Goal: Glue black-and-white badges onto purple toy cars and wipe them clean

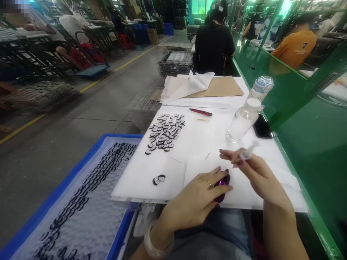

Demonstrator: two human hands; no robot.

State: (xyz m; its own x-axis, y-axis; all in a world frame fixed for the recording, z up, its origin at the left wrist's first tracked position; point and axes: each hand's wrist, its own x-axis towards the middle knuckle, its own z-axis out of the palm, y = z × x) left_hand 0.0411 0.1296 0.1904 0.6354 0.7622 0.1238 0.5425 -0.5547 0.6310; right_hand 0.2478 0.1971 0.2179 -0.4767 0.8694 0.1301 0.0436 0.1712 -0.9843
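My left hand [196, 196] rests at the near edge of the white foam sheet [141, 173], its fingers closed around a glossy purple piece [222, 185]. Just to the right, my right hand [251, 169] pinches a thin clear stick or tube [249, 151] that points up and away; the tool is blurred. One black-and-white curved part [158, 179] lies alone on the sheet left of my left hand. A heap of several such parts [165, 131] lies farther back on the sheet.
A blue tray [67, 187] at the left holds rows of dark parts. Two clear bottles [244, 121] and a black phone [262, 127] stand at the right, a red pen [200, 112] behind. Brown card and paper [217, 86] lie farther back. Other people sit beyond.
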